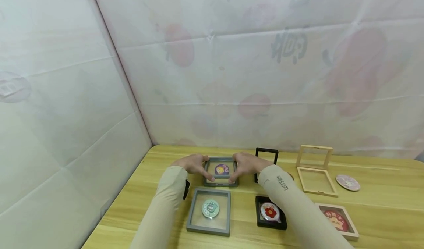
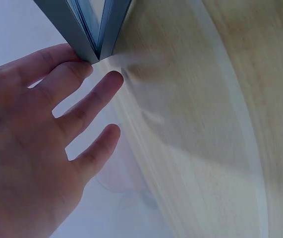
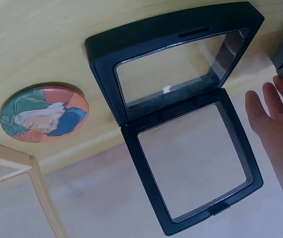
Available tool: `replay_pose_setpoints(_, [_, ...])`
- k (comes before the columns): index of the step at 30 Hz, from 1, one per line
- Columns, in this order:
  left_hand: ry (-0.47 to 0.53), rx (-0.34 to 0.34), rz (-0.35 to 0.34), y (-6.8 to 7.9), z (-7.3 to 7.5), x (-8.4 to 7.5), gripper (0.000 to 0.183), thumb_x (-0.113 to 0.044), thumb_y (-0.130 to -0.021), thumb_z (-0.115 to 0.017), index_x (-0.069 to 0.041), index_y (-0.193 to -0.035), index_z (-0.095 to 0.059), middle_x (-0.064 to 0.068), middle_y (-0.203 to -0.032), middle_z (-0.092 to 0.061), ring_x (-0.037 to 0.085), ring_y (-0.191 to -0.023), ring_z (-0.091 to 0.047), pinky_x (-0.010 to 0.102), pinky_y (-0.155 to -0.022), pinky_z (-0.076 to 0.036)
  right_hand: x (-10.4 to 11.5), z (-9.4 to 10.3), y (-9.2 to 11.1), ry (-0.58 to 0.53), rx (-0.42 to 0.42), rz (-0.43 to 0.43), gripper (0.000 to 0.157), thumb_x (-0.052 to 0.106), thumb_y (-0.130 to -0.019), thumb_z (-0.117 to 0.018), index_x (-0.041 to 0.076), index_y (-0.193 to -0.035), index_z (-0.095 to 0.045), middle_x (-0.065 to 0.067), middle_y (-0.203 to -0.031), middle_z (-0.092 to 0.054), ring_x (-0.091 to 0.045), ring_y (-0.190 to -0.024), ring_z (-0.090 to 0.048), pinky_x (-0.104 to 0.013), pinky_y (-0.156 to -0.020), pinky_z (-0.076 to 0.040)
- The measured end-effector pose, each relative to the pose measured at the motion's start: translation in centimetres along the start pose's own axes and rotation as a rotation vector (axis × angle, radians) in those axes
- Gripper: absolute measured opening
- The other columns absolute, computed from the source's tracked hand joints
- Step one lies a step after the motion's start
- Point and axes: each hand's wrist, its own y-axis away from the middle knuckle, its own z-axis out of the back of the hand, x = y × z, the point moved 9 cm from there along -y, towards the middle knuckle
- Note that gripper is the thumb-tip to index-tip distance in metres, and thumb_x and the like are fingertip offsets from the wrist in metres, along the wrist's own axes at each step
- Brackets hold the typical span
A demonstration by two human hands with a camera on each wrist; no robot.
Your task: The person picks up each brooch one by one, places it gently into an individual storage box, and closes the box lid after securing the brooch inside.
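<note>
- Nearest on the counter (image 1: 132, 201), a closed grey frame (image 1: 223, 205) with a green badge (image 1: 210, 209) is seen lying flat; to its right, a small black frame (image 1: 272, 225) with a flower badge (image 1: 269, 212) is placed.
- Just beyond, the tilted grey frame (image 1: 221, 176) is held by its two sides, between the left hand (image 1: 192, 164) and the right hand (image 1: 248, 163); each grip is closed on it, thumb at the front.
- If the halves are to be pressed together well, equal force should probably be given at both sides, and thumbs be kept on the rim, so that the purple badge (image 1: 222, 169) is not shifted.
- This frame is squarish, with clear panels; in the left wrist view, its halves are joined at one corner, with a narrow wedge left between.
- Toward the far edge, an open black frame (image 3: 173, 110) and an open wooden frame (image 1: 312, 167) are seen.
</note>
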Motion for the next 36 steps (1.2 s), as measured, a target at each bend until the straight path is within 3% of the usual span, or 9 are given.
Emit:
replay_pose_setpoints(10, [0.007, -0.021, 0.012, 0.4, -0.1, 0.4, 0.097, -0.044, -0.077, -0.089, -0.001, -0.152, -0.044, 0.014, -0.155, -0.044, 0.033, -0.143, -0.039, 0.047, -0.114, -0.035, 0.5, -0.3, 0.0, 0.021, -0.007, 0.002, 0.067, 0.042, -0.070, -0.091, 0.001, -0.113, -0.061, -0.006, -0.095, -0.058, -0.020, -0.081, -0.053, -0.038, -0.072, -0.048])
replay_pose_setpoints(19, [0.008, -0.056, 0.016, 1.2, 0.4, 0.9, 0.102, -0.044, -0.072, -0.092, -0.001, -0.151, -0.045, 0.017, -0.154, -0.045, 0.034, -0.143, -0.039, 0.047, -0.114, -0.035, 1.5, -0.4, -0.5, 0.075, -0.007, 0.011, 0.070, 0.043, -0.069, -0.092, 0.001, -0.115, -0.060, -0.007, -0.101, -0.058, -0.021, -0.088, -0.053, -0.040, -0.076, -0.050])
replay_pose_setpoints(30, [-0.139, -0.094, 0.043, 1.4, 0.5, 0.6, 0.096, -0.049, -0.069, -0.092, -0.009, -0.147, -0.053, 0.015, -0.145, -0.055, 0.036, -0.132, -0.052, 0.050, -0.107, -0.042, 1.5, -0.8, 0.0, 0.070, -0.021, 0.015, 0.077, 0.042, -0.068, -0.093, -0.001, -0.123, -0.058, -0.008, -0.103, -0.057, -0.022, -0.091, -0.053, -0.041, -0.079, -0.051])
replay_pose_setpoints(36, [-0.176, -0.110, 0.025, 1.4, 0.4, 0.2, 0.075, -0.048, -0.068, -0.093, -0.012, -0.127, -0.063, 0.010, -0.132, -0.065, 0.032, -0.124, -0.058, 0.051, -0.108, -0.040, 1.5, -1.0, 0.0, 0.106, -0.029, 0.024, 0.078, 0.044, -0.068, -0.093, -0.001, -0.122, -0.058, -0.011, -0.106, -0.060, -0.026, -0.096, -0.058, -0.043, -0.082, -0.053])
